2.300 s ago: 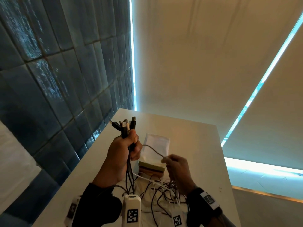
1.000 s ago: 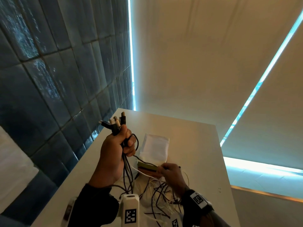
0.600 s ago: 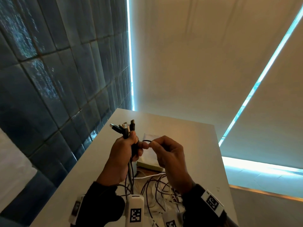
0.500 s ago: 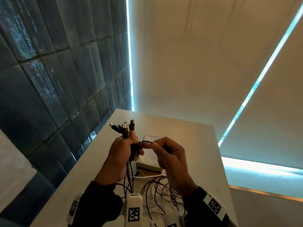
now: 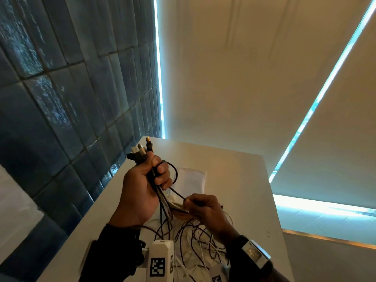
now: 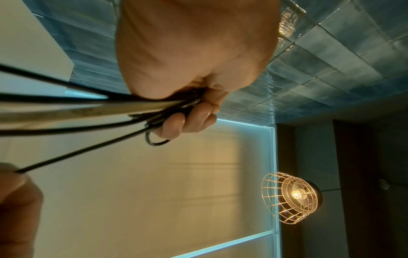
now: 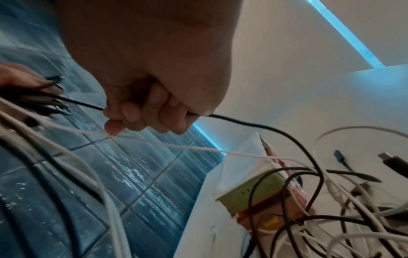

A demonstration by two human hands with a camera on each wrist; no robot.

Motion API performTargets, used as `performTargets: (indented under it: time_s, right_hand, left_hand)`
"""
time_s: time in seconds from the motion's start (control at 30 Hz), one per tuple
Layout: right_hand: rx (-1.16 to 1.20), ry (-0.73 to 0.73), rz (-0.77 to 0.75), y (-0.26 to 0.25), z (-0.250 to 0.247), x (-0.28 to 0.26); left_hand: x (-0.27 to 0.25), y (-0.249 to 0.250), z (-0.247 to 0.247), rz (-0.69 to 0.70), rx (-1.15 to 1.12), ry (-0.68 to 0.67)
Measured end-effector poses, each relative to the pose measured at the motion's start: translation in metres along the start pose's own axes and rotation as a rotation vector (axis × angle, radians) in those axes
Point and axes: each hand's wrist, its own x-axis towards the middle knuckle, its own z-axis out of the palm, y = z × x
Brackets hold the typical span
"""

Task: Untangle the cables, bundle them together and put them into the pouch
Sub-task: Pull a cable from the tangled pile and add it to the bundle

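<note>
My left hand point(image 5: 142, 186) is raised above the table and grips a bunch of cables point(image 5: 160, 197), their plug ends point(image 5: 140, 150) sticking up out of the fist; the same left hand point(image 6: 189, 83) clamps the cables point(image 6: 88, 108) in the left wrist view. A thin black cable point(image 5: 175, 180) loops from that fist down to my right hand point(image 5: 203, 208), which pinches it. The right hand point(image 7: 150, 108) has the black cable point(image 7: 253, 125) running through its curled fingers. A tangle of black and white cables point(image 5: 193, 241) lies on the table. The white pouch point(image 5: 191, 180) lies beyond the hands.
The white table point(image 5: 240, 180) is narrow, with a dark tiled wall point(image 5: 61, 98) close on the left and its far edge near the blinds. A green and brown block point(image 7: 253, 192) lies under the pouch's near end. Loose plugs point(image 7: 393, 162) lie on the table at the right.
My right hand has dropped from beside the left fist down and to the right, drawing the thin black cable out into a loop. The left hand stays raised with its bunch.
</note>
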Motion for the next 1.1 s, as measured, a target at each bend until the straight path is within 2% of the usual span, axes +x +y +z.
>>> performTargets:
  time_s: [0.23,0.43,0.57,0.67,0.8,0.9,1.0,1.1]
  right_hand:
    - [-0.218,0.099,0.11,0.045,-0.014,0.016]
    - [-0.274,0.2,0.222,0.062,-0.023,0.015]
    - [-0.402,0.351,0.262,0.06,-0.025,0.018]
    - [-0.224,0.438,0.166,0.035,-0.02,0.022]
    - [-0.04,0.369,-0.092,-0.01,-0.002,0.019]
    - [0.059,0.208,-0.198,-0.035,0.014,0.009]
    - [0.122,0.056,-0.198,-0.038,0.023,0.001]
    - [0.098,-0.052,-0.097,-0.023,0.019,-0.002]
  left_hand:
    - [-0.004,0.003,-0.006,0.079,0.104,-0.025]
    - [-0.004,0.013,-0.008,0.084,0.213,-0.027]
    - [0.0,0.011,-0.012,0.059,0.315,0.022]
    - [0.003,0.0,-0.015,0.027,0.399,0.094]
    - [0.004,-0.019,-0.015,-0.061,0.471,0.207]
    - [0.004,-0.026,-0.011,-0.1,0.434,0.238]
    - [0.003,-0.025,-0.008,-0.137,0.352,0.215]
    - [0.003,-0.019,-0.007,-0.176,0.122,0.151]
